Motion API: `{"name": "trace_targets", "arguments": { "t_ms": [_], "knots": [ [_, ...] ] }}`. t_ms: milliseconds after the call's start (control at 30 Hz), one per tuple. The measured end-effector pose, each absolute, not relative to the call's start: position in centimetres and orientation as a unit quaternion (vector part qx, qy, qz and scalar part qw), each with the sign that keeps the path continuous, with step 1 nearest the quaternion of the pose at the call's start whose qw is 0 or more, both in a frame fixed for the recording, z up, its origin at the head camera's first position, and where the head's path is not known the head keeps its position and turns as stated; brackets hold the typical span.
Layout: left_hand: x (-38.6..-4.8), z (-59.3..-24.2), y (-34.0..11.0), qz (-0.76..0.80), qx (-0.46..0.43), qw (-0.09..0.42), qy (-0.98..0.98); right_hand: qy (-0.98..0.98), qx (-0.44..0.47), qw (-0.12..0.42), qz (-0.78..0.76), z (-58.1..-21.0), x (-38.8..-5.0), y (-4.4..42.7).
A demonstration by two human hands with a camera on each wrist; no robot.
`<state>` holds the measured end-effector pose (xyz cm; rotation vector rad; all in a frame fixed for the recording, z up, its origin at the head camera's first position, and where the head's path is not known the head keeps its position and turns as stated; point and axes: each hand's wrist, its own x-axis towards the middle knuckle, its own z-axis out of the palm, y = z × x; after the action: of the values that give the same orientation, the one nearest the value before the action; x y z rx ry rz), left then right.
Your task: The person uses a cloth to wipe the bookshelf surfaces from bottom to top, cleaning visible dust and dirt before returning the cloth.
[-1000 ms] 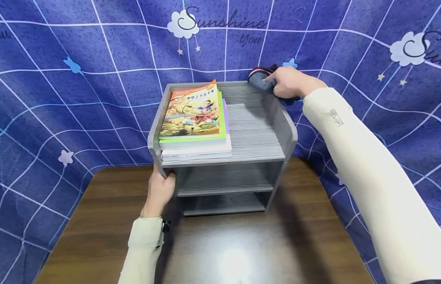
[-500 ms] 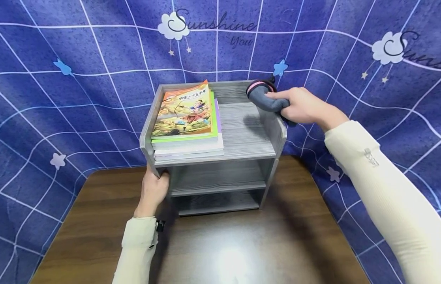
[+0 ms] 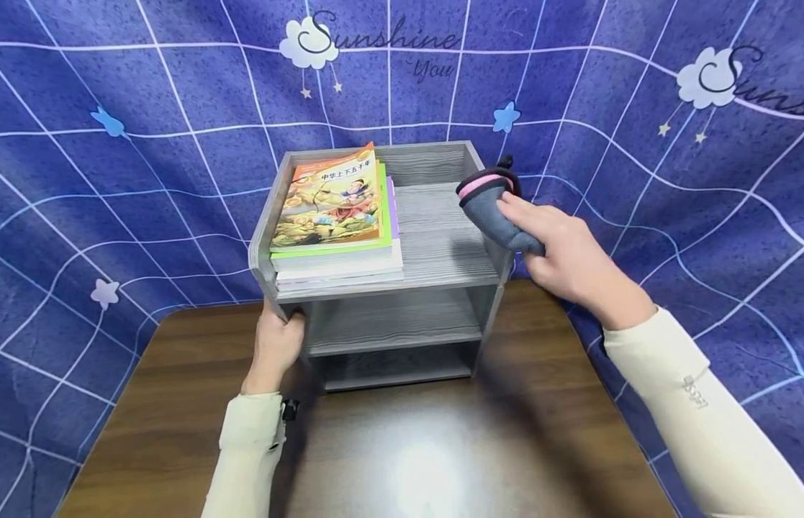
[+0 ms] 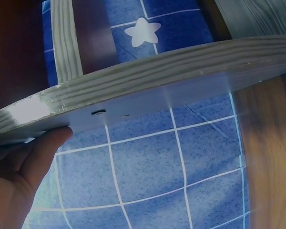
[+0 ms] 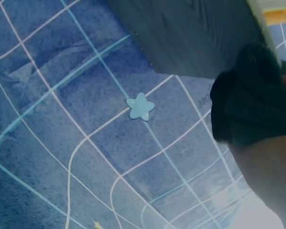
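A small grey wood-grain shelf (image 3: pixel 389 348) stands on the table. My left hand (image 3: pixel 277 344) grips its left side panel below the top tier; in the left wrist view the thumb (image 4: pixel 50 145) lies against the panel (image 4: pixel 133 86) and the other fingers are partly hidden. In my right hand (image 3: pixel 566 248) I hold a folded grey-blue cloth (image 3: pixel 495 216) with a pink inner side and black edging. The cloth is at the shelf's right side panel, its contact with it unclear. In the right wrist view the cloth (image 5: pixel 257 105) looks dark beside the panel (image 5: pixel 190 38).
A stack of books (image 3: pixel 333 201), an orange illustrated one on top, fills the left of the top tier. The brown wooden table (image 3: pixel 376 446) extends in front. Behind hangs a blue patterned curtain (image 3: pixel 201 93) with a grid and stars.
My right hand has brought the cloth forward and down along the right side panel from its back corner. My left hand keeps its grip. The head view has shifted slightly.
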<state>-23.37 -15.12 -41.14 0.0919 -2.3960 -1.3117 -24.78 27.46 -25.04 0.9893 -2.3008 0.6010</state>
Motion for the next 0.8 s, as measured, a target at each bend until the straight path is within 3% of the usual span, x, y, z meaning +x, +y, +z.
{"name": "trace_targets", "arguments": {
  "t_ms": [467,633,800],
  "knots": [
    [-23.4,-40.9,-15.3,-0.461,0.020,0.207,-0.863,-0.751,0.358,0.502,0.236,-32.0,-22.4,25.4],
    [-23.5,-41.2,-15.4,-0.455,0.012,0.217,-0.864,-0.732,0.356,0.534,0.228,-34.3,-21.9,25.1],
    [-23.6,-41.1,-15.3,-0.446,0.010,0.219,-0.868,-0.738,0.366,0.525,0.215,-37.9,-21.0,25.2]
  ]
}}
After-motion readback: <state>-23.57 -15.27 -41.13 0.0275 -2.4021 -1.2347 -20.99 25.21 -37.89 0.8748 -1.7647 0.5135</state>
